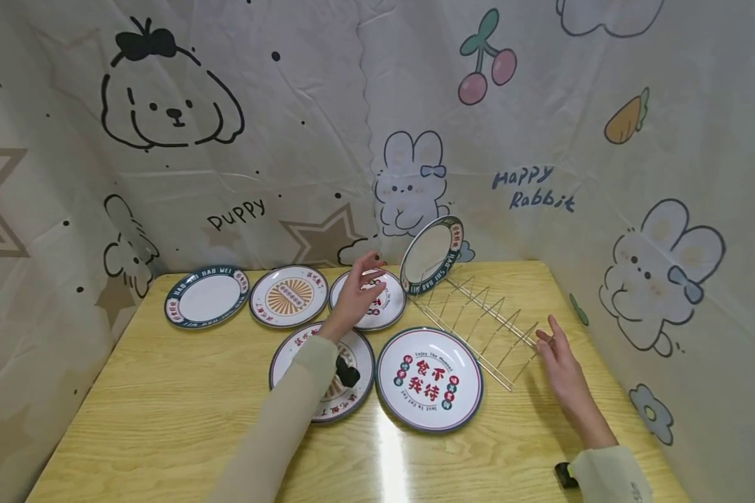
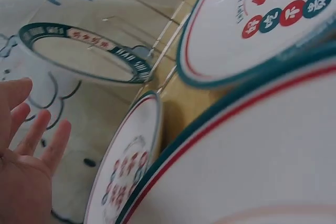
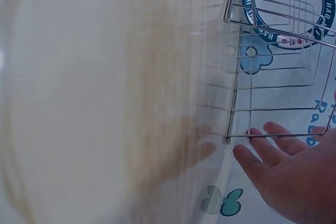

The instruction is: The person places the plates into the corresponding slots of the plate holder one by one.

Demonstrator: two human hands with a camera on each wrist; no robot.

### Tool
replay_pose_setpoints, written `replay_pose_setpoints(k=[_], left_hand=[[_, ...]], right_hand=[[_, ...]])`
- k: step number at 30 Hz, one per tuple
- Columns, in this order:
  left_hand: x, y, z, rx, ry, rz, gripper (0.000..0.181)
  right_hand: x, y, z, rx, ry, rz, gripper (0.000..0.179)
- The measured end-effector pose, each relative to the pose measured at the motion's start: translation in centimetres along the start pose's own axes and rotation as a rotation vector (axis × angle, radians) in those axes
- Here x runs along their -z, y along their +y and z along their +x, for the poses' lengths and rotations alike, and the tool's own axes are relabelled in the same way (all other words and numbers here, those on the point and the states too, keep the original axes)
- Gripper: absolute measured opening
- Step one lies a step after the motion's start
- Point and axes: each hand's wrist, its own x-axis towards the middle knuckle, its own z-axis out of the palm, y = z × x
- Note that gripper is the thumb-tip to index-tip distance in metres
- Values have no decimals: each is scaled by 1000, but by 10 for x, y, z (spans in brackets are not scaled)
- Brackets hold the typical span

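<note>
A wire dish rack [image 1: 487, 328] lies along the right part of the wooden table. A teal-rimmed plate [image 1: 432, 255] stands tilted in its far end. My left hand [image 1: 355, 297] is over a small plate with red lettering [image 1: 386, 307], fingers spread and holding nothing; the left wrist view shows the hand [image 2: 31, 166] apart from the plates. With its fingers extended, my right hand [image 1: 563, 367] is at the rack's near right end; in the right wrist view, fingertips [image 3: 257, 135] are right at the end wire.
At the back left lie a teal-rimmed plate [image 1: 207, 297] and a sunburst plate [image 1: 289, 297]. Another sunburst plate [image 1: 358, 395], partly hidden by my left forearm, lies in front beside a larger red-lettered plate [image 1: 429, 412]. A printed curtain [image 1: 314, 161] hangs behind and beside the table.
</note>
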Motion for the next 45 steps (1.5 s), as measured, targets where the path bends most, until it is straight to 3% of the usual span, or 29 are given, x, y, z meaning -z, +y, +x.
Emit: replay_pose_setpoints(k=[7,18,25,29,32,36,43,45], left_hand=[[67,11,-29,15,114,6,68],[196,10,-103,208,498,138,66],[252,6,-141,365,728,216,63],[271,0,-155,459,824,218,65],[280,-4,-162,538,859,202,67],[285,-6,-163,605,863,171,72],[281,-4,-151,639,822,-3,87],[279,-5,-149,660,813,-10,90]], right_hand=[[1,-2,2,13,0,9,67],[2,-1,1,2,0,8,68],[2,1,1,16,0,20,67],[1,1,1,8,1,22,67],[0,2,2,5,1,25,67],[0,2,2,6,-1,31,67],[0,2,2,20,6,35,67],[0,2,2,24,7,37,67]])
